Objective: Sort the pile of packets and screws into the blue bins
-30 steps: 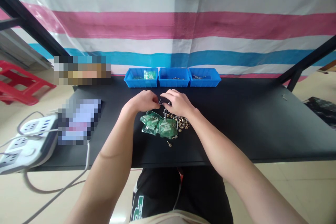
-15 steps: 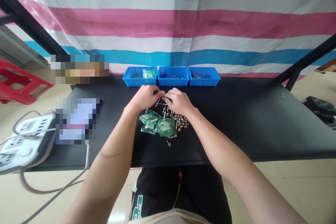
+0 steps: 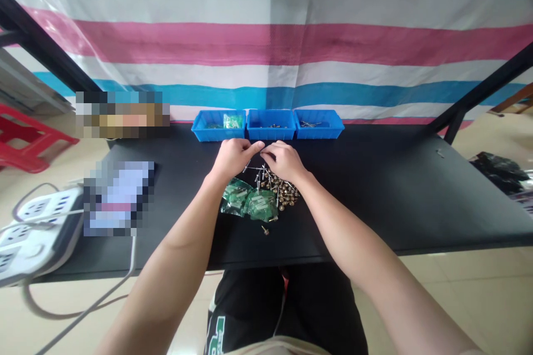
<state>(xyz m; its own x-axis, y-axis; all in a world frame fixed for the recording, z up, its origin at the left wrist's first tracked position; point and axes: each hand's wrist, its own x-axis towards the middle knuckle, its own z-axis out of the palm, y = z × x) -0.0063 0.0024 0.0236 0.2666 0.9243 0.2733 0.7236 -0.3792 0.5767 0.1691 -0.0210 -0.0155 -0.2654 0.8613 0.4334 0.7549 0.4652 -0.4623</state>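
Note:
Above the pile, my left hand and my right hand are close together, fingertips almost meeting. Both are closed in a pinch; whatever is between the fingers is too small or hidden to make out. Just below them lie silver pop rivets, partly covered by my right hand. Brass-coloured round-headed pieces form a heap beside these. Nearer to me rest clear bags of green and white plastic pieces. One loose brass-coloured piece lies apart, towards the front edge.
Behind my hands stand three blue bins in a row: the left bin holds green packets, the middle bin small pieces, the right bin thin metal pins. A power strip with cables and a blurred-out flat object lie left.
The whole view has shifted slightly. My left thumb is now straighter, pointing at my right hand's fingertips. Both hands stay over the rivets, and the pile looks the same.

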